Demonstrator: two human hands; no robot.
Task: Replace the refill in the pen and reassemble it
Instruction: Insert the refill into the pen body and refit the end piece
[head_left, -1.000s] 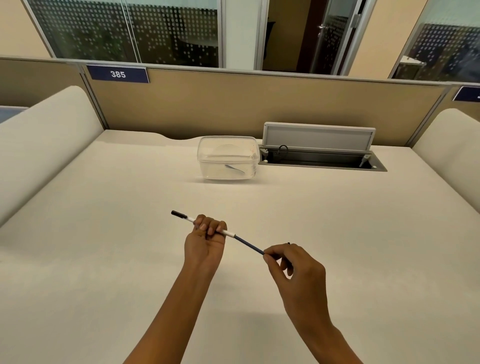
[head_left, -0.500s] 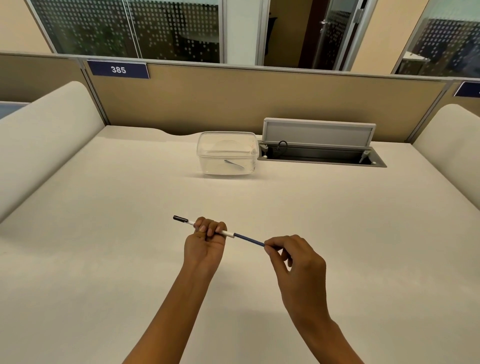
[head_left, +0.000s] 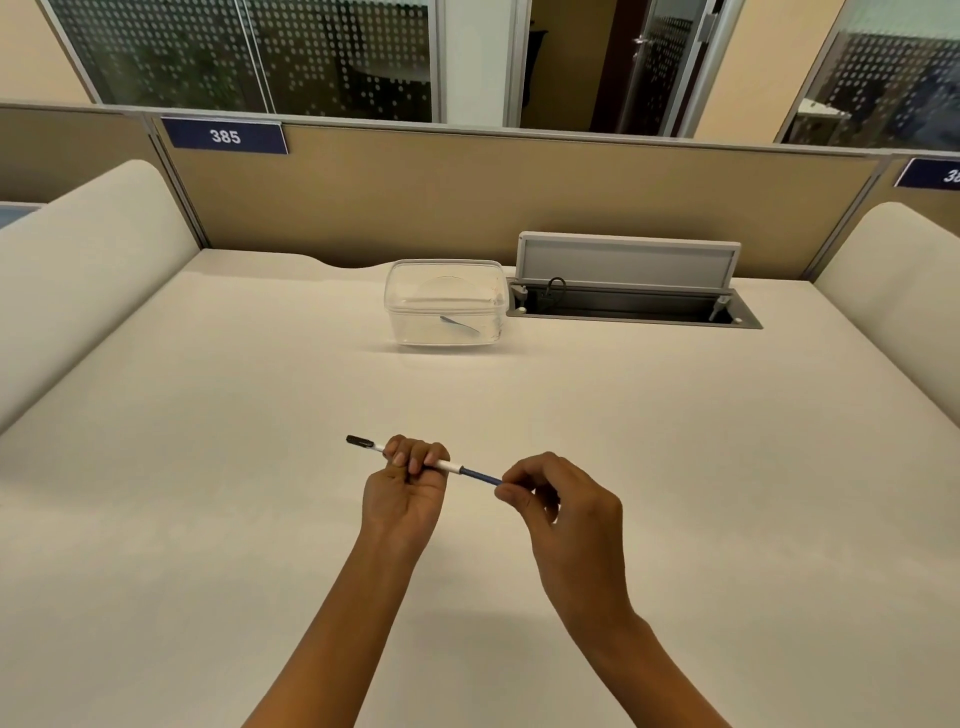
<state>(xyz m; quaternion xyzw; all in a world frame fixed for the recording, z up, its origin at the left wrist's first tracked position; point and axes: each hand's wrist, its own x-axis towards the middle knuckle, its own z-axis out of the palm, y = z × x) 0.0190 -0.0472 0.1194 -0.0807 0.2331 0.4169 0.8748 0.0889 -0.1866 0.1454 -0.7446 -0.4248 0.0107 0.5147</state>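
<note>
A thin white pen barrel (head_left: 445, 464) with a black end (head_left: 359, 441) is held level above the desk, my left hand (head_left: 405, 486) wrapped around its middle. A blue refill (head_left: 480, 476) sticks out of the barrel's right end. My right hand (head_left: 558, 506) pinches the refill's outer end between thumb and forefinger; that tip is hidden by the fingers. Only a short stretch of blue shows between the two hands.
A clear plastic box (head_left: 445, 307) with a small pen part inside stands at the back of the cream desk (head_left: 208, 467). Right of it is an open cable hatch (head_left: 631, 306) with its lid up. Padded partitions border both sides.
My right hand has moved left toward my left hand, and the blue refill has slid further into the barrel, leaving less of it showing. The pen has leveled slightly.
</note>
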